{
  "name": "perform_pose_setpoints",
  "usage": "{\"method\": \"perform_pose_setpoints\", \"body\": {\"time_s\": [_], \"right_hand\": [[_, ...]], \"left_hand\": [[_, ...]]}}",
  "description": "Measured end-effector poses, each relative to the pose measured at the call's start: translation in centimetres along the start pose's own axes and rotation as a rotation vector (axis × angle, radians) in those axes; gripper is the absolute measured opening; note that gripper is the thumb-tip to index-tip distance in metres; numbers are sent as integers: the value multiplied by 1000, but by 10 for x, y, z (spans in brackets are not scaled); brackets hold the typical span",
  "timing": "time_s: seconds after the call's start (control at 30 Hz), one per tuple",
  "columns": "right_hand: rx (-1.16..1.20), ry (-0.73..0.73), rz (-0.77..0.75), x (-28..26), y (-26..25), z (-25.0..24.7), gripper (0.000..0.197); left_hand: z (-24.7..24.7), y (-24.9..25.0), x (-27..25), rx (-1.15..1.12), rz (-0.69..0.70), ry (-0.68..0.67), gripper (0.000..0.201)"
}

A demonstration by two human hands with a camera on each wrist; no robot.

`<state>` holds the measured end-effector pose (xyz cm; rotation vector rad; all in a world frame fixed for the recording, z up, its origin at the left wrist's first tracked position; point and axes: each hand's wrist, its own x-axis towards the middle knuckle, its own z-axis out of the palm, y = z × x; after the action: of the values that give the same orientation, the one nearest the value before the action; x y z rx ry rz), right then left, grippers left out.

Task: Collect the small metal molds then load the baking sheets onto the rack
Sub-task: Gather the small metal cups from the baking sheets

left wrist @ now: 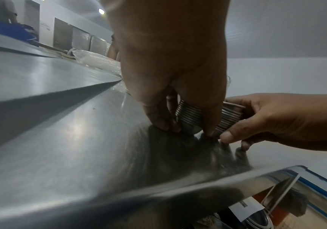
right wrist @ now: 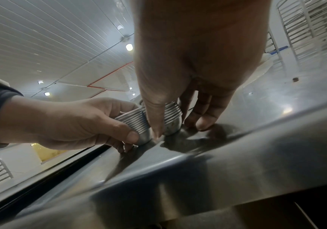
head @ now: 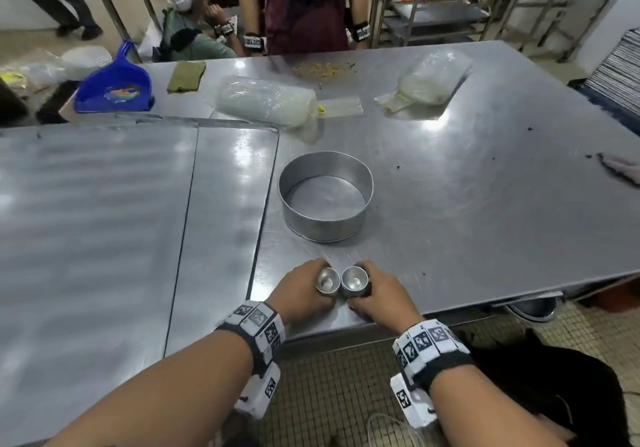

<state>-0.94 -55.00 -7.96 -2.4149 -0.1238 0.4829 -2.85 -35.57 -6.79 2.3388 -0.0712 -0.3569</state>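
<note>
At the near edge of the steel table (head: pixel 467 204) each hand holds a nested stack of small ribbed metal molds, standing side by side on the surface. My left hand (head: pixel 311 289) grips the left stack (head: pixel 327 279), seen close in the left wrist view as stack (left wrist: pixel 188 115). My right hand (head: pixel 375 291) grips the right stack (head: pixel 354 278), which shows as stack (right wrist: pixel 172 110) in the right wrist view. Two flat baking sheets (head: pixel 86 225) lie overlapped on the table's left half. A tall wire rack (head: pixel 557 0) stands beyond the far right corner.
A round cake pan (head: pixel 360 173) sits just beyond the hands. Two plastic bags (head: pixel 266 102), a folded cloth (head: pixel 186 77), crumbs and a blue dustpan (head: pixel 116 86) lie farther back. Other people stand or sit at the far edge. The table edge runs right under my wrists.
</note>
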Motion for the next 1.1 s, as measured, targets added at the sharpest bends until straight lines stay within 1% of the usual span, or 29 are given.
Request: {"method": "perform_pose_setpoints", "body": {"time_s": [0.17, 0.33, 0.57, 0.83, 0.93, 1.03, 1.07, 1.1], "right_hand": [[8, -15, -33, 1, 10, -6, 55], [20, -26, -57, 4, 14, -7, 58], [32, -19, -68, 10, 18, -10, 57], [57, -20, -69, 16, 23, -12, 55], [90, -44, -80, 16, 26, -14, 57], [98, -86, -89, 16, 32, -24, 63], [86, -89, -80, 18, 36, -30, 65], [73, -88, -66, 20, 39, -36, 66]], "left_hand": [[10, 7, -5, -46, -29, 37, 56], [12, 5, -5, -77, -47, 46, 46], [13, 11, -2, -96, -48, 61, 56], [14, 9, 4, -103, -32, 62, 58], [11, 2, 8, -85, -28, 13, 61], [-3, -12, 13, 15, -8, -112, 79], [-11, -18, 16, 49, -10, -143, 79], [-19, -25, 18, 78, -18, -157, 74]]}}
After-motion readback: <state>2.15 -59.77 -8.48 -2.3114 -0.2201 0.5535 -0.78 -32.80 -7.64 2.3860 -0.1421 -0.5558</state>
